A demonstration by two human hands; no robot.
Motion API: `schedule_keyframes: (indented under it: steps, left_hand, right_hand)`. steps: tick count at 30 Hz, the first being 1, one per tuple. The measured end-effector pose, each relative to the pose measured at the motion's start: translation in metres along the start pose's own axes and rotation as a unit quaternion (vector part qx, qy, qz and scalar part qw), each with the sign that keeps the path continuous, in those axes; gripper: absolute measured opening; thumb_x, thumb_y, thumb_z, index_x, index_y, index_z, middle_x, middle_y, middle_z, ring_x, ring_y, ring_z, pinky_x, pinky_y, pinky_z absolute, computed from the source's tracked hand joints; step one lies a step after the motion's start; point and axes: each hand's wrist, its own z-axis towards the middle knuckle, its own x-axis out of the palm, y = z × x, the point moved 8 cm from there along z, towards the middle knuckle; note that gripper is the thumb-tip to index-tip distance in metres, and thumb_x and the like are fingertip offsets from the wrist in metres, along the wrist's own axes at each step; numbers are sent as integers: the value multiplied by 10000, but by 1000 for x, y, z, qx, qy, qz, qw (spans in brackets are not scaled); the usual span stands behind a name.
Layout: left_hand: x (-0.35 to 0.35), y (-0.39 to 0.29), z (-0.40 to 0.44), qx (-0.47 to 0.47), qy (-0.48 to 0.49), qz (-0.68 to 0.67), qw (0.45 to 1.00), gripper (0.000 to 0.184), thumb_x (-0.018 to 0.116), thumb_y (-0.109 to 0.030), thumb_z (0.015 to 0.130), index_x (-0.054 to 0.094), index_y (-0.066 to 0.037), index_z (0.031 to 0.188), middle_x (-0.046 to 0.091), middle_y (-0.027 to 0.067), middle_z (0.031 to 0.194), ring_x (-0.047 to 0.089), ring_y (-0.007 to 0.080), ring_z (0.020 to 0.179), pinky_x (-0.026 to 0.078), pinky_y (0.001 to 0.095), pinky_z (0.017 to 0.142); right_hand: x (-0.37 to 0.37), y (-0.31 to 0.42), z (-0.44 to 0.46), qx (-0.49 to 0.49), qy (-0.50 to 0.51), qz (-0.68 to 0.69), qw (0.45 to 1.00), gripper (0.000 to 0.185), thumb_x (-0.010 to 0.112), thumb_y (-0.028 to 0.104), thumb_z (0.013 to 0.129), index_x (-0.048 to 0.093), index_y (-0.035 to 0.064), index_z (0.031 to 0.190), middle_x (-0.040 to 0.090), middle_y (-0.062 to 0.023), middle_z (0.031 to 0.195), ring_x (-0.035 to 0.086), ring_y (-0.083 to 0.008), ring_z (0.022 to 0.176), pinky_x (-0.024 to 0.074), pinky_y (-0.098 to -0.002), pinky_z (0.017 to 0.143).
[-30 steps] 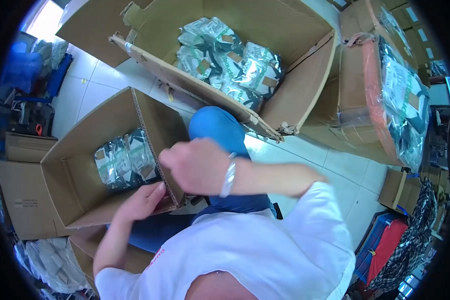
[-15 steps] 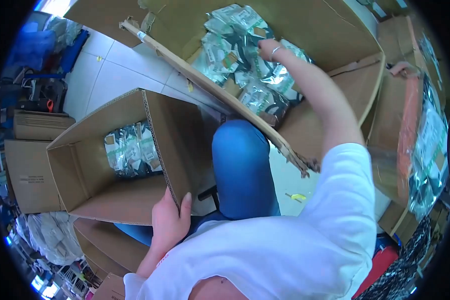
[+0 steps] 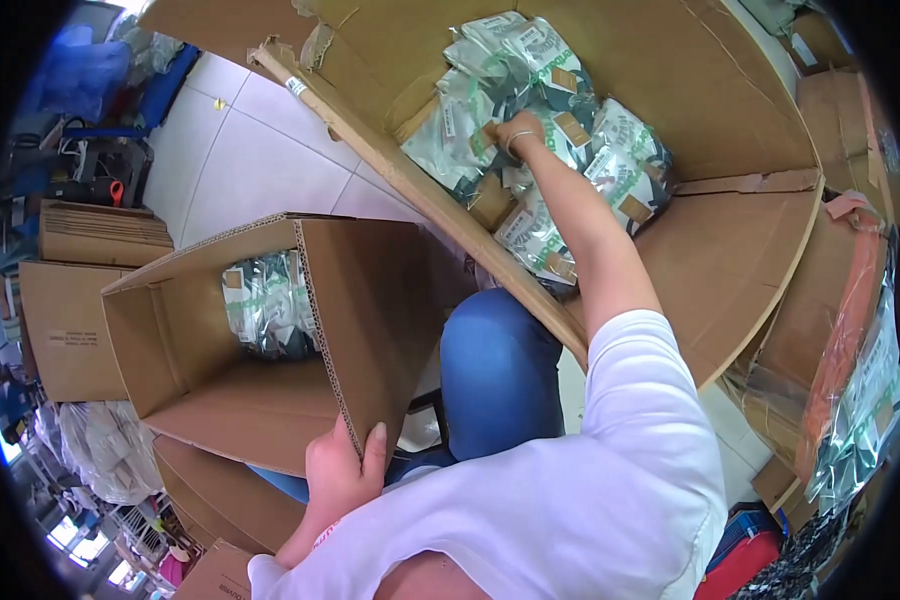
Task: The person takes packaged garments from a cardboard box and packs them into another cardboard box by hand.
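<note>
My left hand (image 3: 346, 464) is wrapped round the near rim of a smaller cardboard box (image 3: 365, 310), thumb on its outer side. Inside that tilted box, clear plastic packets (image 3: 270, 300) with green print and dark contents lie against the far end. My right hand (image 3: 520, 132), a bracelet at its wrist, is down in a large cardboard carton (image 3: 735, 265) among a loose heap of similar packets (image 3: 610, 155). Its fingers are closed at a packet (image 3: 470, 125) with a brown label; the fingertips are partly hidden.
The carton's long worn edge (image 3: 420, 195) runs between the two boxes, beside my knee (image 3: 500, 345). Flattened cardboard (image 3: 75, 330) and grey plastic bags (image 3: 105, 455) stand at the left. More wrapped packets (image 3: 860, 410) lie at the right.
The view has shifted, so both boxes sit lower in it. My right hand has moved left over the heap, and some packets lie differently. My left hand keeps its hold on the box.
</note>
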Motion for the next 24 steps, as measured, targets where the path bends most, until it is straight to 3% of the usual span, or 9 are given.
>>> schedule_keyframes:
  steps: [2,5,7,10,12,14,15,22,24]
  left_hand:
    - [2,0,-2,-4,3,-5,1000,289,574,-209,915,573,0,1113,644,244,766,621,462,708,492,522,663]
    - [1,-1,-3,9,-17,-16,1000,288,576,-208,915,575,-3,1117,642,252,778,621,462,721,490,523,664]
    - [1,1,-4,1,-14,-26,1000,285,576,-204,914,577,-9,1121,641,255,788,619,467,731,488,524,666]
    - [1,1,-4,7,-20,-32,999,272,573,-193,911,579,-15,1117,639,253,788,615,472,727,485,528,665]
    - [1,1,-2,3,-14,-29,999,278,575,-199,907,576,-15,1116,638,254,783,615,471,722,485,529,665]
    - [0,3,-2,-3,-10,-30,999,284,577,-204,903,573,-14,1114,637,255,778,615,470,717,485,531,665]
    - [0,4,-1,-3,1,-16,1000,297,582,-216,898,570,-13,1114,635,254,766,616,466,709,487,531,665]
    - [0,7,10,17,17,16,1000,335,606,-228,877,556,2,1115,618,217,665,617,428,597,500,507,593]
    - [-5,8,15,18,18,17,1000,332,611,-220,874,554,5,1111,615,209,654,615,420,579,502,499,577]
  right_hand:
    - [25,0,-16,7,128,-23,992,556,793,472,654,697,-2,928,689,-248,1059,682,-361,962,541,-411,828]
    - [31,3,-67,-48,90,-96,990,478,774,415,682,687,23,942,699,-211,1010,675,-376,910,543,-415,795]
    - [33,36,-105,-343,38,-149,927,369,760,316,676,679,40,908,670,-202,978,648,-386,941,530,-429,822]
    - [9,35,-102,-430,53,-160,887,357,752,179,642,650,15,942,626,-165,1002,607,-387,956,515,-432,840]
    - [-30,47,-96,-429,16,-167,888,370,754,143,618,652,18,951,590,-164,1089,579,-383,1021,502,-432,875]
    - [-65,55,-67,-433,-92,-163,882,393,782,208,630,687,38,971,581,-138,1186,558,-354,1081,481,-434,911]
    - [-72,63,-54,-441,-93,-167,877,393,782,208,630,687,38,971,581,-138,1186,558,-354,1081,481,-434,911]
    - [-59,143,12,-446,-10,-399,801,488,794,330,669,719,51,1063,533,-53,1363,521,-270,1193,452,-411,971]
    - [-33,136,36,-331,87,-502,795,558,788,340,691,662,56,1155,568,-54,1336,539,-278,1202,478,-398,955]
